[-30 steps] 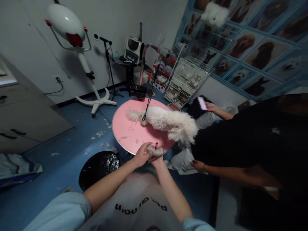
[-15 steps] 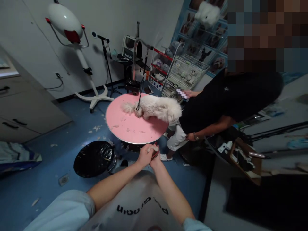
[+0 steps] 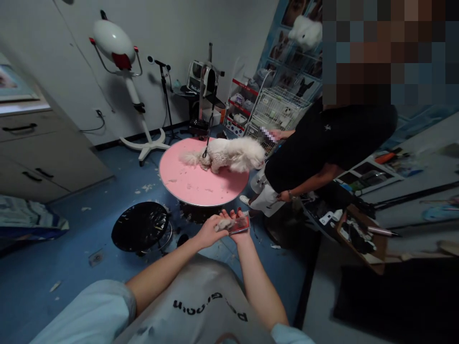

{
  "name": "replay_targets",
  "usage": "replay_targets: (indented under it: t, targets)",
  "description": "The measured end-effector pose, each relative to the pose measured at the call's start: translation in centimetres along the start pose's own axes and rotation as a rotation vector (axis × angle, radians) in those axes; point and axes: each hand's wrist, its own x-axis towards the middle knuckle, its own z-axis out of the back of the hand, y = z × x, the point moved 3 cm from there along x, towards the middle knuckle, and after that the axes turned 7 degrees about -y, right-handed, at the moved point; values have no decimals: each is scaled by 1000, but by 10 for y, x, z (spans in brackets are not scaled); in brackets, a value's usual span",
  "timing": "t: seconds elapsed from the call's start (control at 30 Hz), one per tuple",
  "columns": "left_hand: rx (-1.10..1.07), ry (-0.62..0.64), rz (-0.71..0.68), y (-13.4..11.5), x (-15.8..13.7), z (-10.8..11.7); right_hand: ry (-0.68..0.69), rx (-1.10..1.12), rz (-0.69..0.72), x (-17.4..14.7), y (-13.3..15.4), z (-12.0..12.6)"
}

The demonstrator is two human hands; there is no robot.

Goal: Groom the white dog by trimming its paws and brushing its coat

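Low in front of me, my left hand (image 3: 208, 233) is closed around a grey-white clump of fur (image 3: 224, 224), its thumb against a brush. That brush looks like a red slicker brush (image 3: 241, 224) with a rectangular head; its handle is hidden. Palm up, my right hand (image 3: 234, 234) bears the brush, with several fingertips showing beyond it. Past my hands, a fluffy white dog (image 3: 233, 152) stands on a round pink grooming table (image 3: 190, 188). A black leash loop (image 3: 205, 153) hangs down at the dog.
A co-worker in a black shirt (image 3: 322, 138) stands right of the table, holding a blurred-out object. A black round stool (image 3: 141, 225) is at front left. Behind are a white stand dryer (image 3: 114, 40) and wire cages (image 3: 276, 107). Fur litters the floor.
My hands have opened out from being clasped together, and more of the red brush and fur now shows. The dog's head has turned. The view has shifted slightly.
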Motion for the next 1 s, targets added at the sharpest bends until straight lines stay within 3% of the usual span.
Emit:
replay_targets:
  t: [0.13,0.23,0.3,0.4,0.5,0.57,0.67,0.7,0.77,0.8,0.9,0.93,1.0]
  targets:
    - [0,-150,7,6,-6,-19,-17,82,-28,3,-6,5]
    - [-36,-222,82,6,-5,-20,-10,36,-91,7,-11,8]
    - [-81,-217,113,4,-3,-16,-5,10,-104,12,-13,6]
    - [-44,-140,29,1,0,-10,-30,-13,-103,24,-19,1]
    - [72,-173,27,17,2,-1,-147,-48,-68,41,-26,1]
    - [148,-77,65,39,4,5,-262,-73,0,51,-24,12]
    - [276,326,152,82,16,12,-434,-167,114,55,-3,37]
    - [327,389,207,95,27,18,-480,-220,165,50,10,45]
    - [349,313,286,110,66,35,-521,-342,341,33,43,48]
    - [271,206,269,110,94,45,-515,-397,466,21,62,44]
    - [-128,-284,338,104,194,76,-502,-471,863,-14,121,10]
    - [-166,-339,356,102,229,81,-502,-453,925,-19,136,-2]
    - [-223,-383,385,101,292,83,-494,-393,916,-15,154,-19]
